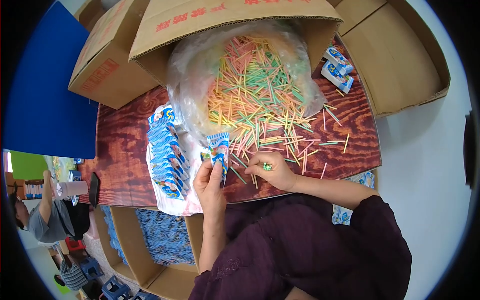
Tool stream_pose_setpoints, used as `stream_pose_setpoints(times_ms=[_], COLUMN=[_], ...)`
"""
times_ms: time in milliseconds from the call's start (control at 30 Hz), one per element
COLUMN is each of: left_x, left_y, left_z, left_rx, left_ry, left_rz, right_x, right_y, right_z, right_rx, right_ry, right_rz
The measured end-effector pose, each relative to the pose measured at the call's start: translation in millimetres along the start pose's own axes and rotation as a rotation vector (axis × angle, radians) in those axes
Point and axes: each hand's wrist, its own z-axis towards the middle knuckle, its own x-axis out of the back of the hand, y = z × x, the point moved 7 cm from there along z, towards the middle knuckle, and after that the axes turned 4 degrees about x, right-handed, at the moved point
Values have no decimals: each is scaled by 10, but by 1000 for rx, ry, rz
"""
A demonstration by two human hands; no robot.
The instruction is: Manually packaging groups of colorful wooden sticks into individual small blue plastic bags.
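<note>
My left hand (209, 187) pinches a small blue-and-white packet (219, 146) between thumb and fingers, holding it upright above the table's near part. Just to its right, my right hand (280, 175) is closed round a small bundle of thin coloured sticks (267, 166), whose greenish ends poke out of the fist. Beyond both hands, a large heap of pink, yellow and green sticks (260, 85) spills from a clear plastic bag (187, 75) onto the table. A row of overlapping blue-and-white packets (167, 155) lies on a white cloth (192, 202) left of my left hand.
The bag sits in a tipped cardboard box (235, 20) on the red-brown wooden table (122, 132). Small packets (337, 75) lie at the right edge. Below left, a carton (127, 235) holds many blue packets. Another person (50, 217) works at far left.
</note>
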Motion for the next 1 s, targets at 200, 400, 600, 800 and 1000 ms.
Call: stream_pose_setpoints(times_ms=[200,400,600,800,1000], left_x=[96,134,89,-39,-265], left_y=[-28,-16,-58,5,-4], left_z=[-105,-147,-223,-338,-407], left_rx=[16,12,61,-34,-145], left_ry=[19,24,11,-145,-289], left_rz=[14,12,-29,308,524], right_x=[-18,24,43,290,399], right_y=[34,1,21,-45,-205], right_z=[-101,-110,-129,6,168], right_rx=[82,191,155,-299,-469], right_ry=[-117,-190,-81,81,322], right_rz=[-77,-154,-100,617,1126])
